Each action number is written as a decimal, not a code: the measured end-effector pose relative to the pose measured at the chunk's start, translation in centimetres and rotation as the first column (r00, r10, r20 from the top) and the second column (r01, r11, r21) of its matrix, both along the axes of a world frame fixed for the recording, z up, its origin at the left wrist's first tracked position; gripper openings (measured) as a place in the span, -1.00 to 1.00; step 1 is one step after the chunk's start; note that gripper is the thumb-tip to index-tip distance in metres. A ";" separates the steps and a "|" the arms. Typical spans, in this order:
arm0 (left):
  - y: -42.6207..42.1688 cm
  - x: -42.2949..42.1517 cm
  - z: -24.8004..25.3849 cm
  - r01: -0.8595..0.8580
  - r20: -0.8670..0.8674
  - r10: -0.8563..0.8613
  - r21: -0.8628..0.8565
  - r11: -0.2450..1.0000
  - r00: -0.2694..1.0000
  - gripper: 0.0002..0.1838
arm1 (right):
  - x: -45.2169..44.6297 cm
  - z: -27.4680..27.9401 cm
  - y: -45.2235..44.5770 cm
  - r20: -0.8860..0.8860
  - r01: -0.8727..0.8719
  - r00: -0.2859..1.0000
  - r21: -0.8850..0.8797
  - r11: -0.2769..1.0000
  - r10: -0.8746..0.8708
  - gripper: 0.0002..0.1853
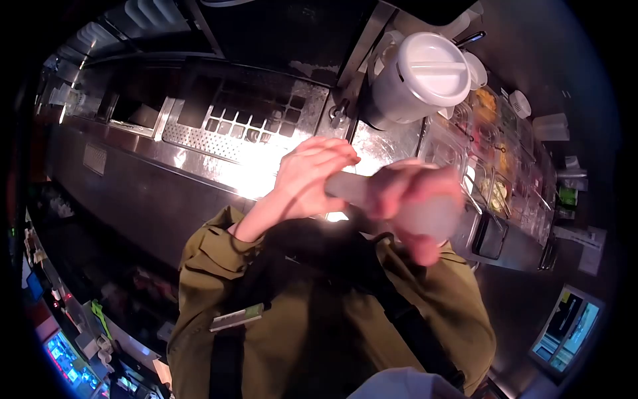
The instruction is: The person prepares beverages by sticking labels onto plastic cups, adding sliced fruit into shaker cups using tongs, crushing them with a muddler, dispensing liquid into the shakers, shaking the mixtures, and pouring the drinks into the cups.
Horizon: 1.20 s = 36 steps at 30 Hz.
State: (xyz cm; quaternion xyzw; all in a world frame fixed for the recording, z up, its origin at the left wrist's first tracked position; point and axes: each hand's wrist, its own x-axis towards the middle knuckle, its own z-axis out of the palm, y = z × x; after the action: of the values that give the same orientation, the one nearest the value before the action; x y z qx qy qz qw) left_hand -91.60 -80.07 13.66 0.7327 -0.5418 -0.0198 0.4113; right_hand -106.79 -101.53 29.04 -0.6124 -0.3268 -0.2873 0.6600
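Note:
A pale grey, cup-like cylinder (349, 189) lies sideways between my two hands, smeared by motion, so its exact kind is hard to make out. My right hand (415, 199) wraps round its wider end, with the fingers blurred. At the narrower end my left hand (309, 174) is cupped, fingers bent over the top and thumb below, touching it. Both hands are above the front edge of a brightly lit steel counter (256, 174). Part of the cylinder is hidden behind the fingers.
A large white lidded container (425, 83) stands beyond my right hand. Further right is a rack of clear food bins (492, 153) with tongs and colourful contents. A perforated steel drain grid (249, 120) is at the back left. A screen (568, 327) is at the lower right.

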 end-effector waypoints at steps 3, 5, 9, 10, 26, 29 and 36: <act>0.1 -1.1 -0.1 -0.017 -0.022 0.017 -0.007 1.000 1.000 -0.50 | -0.2 0.7 -0.8 0.013 -0.017 1.000 0.011 1.000 0.017 -0.44; -0.3 -0.8 0.1 -0.031 -0.008 0.031 -0.032 0.999 0.999 -0.51 | -0.4 1.4 -0.8 0.016 -0.038 0.999 0.004 0.999 0.038 -0.44; 0.0 -0.4 -0.3 -0.006 -0.028 0.003 -0.100 0.995 1.000 -0.52 | -0.3 1.5 -1.2 0.021 -0.066 0.998 -0.010 0.998 0.067 -0.44; 0.1 -0.7 -0.1 -0.019 -0.020 0.018 -0.065 0.998 1.000 -0.53 | -0.3 1.6 -1.4 0.020 -0.073 0.997 0.001 0.997 0.073 -0.44; 0.4 -1.2 0.1 -0.025 -0.021 0.024 -0.068 0.997 0.999 -0.47 | -0.1 1.3 -2.0 0.031 -0.122 0.992 0.007 0.992 0.122 -0.40; 0.1 -1.3 0.3 -0.040 -0.006 0.040 -0.041 0.998 0.999 -0.49 | 0.1 2.4 -1.9 0.070 -0.144 0.987 0.022 0.989 0.142 -0.39; 0.0 -1.3 -0.2 -0.029 0.002 0.030 -0.055 0.998 1.000 -0.45 | -2.5 0.7 -4.7 -0.057 -0.067 0.996 -0.036 0.997 0.064 -0.37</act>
State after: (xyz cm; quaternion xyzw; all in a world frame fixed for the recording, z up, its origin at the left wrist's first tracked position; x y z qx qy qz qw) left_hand -92.89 -80.03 13.45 0.7290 -0.5318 0.0024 0.4309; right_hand -109.27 -106.18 29.75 -0.6213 -0.3336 -0.2422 0.6664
